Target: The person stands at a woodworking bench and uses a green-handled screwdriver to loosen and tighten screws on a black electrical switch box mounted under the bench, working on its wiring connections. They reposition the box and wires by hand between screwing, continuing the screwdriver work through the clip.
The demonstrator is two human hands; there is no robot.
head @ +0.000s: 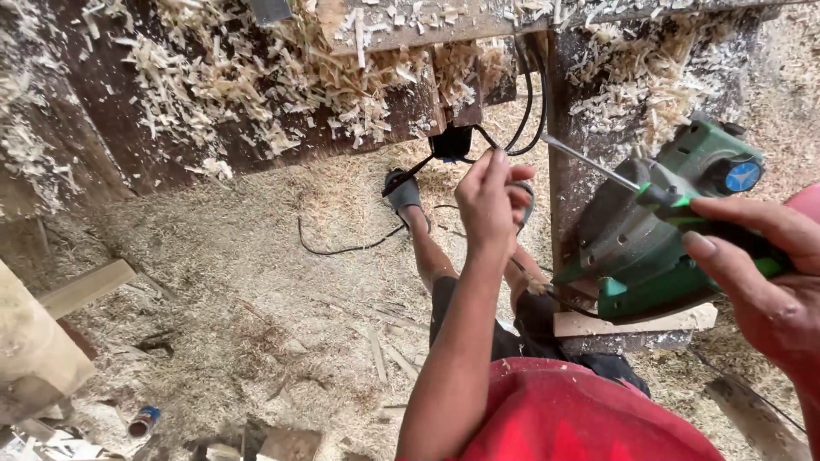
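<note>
My right hand (764,282) at the right edge grips the green and black handle of a screwdriver (675,203). Its metal shaft points up and left, over a green electric power tool (636,252). The tool lies tilted on a dark wooden bench post (598,102), on top of a pale wood offcut (632,323). My left hand (491,201) is raised in the middle of the view, left of the tool, with its fingers pinched together. Whatever it may be pinching is too small to make out. Black cables (521,119) hang just behind it.
A dark wooden bench (256,94) heaped with pale shavings spans the top. Sawdust covers the floor (256,282). My sandalled foot (404,195) stands below the bench beside a loose black cord (342,249). A plank (85,288) and a small can (143,421) lie at the left.
</note>
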